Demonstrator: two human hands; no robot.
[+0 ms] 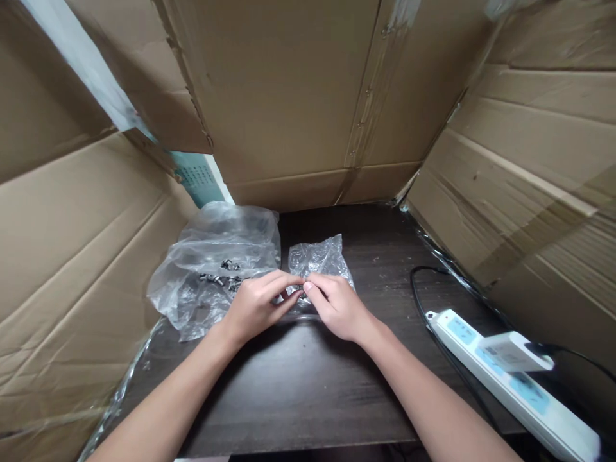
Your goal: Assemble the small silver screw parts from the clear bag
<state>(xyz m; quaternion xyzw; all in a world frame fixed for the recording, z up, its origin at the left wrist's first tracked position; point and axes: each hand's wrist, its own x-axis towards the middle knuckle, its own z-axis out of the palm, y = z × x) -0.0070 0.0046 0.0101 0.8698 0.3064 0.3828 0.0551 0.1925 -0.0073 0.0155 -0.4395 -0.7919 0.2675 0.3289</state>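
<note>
My left hand (260, 298) and my right hand (337, 307) meet over the middle of the dark table, fingertips pinched together. Whatever sits between them is very small and mostly covered by the fingers, so I cannot make out its kind. Left of my left hand lies a large clear plastic bag (216, 234), spread open, with several small dark metal parts (219, 279) on it that look like screws or bolts. Just behind my fingertips is a smaller crinkled clear plastic bag (317, 253); its near part is hidden by my hands.
A white power strip (510, 385) with a white adapter (517, 351) plugged in lies on the right, and a black cable (414, 289) loops beside it. Cardboard walls (298, 96) enclose the dark table (298, 391) at the back and both sides.
</note>
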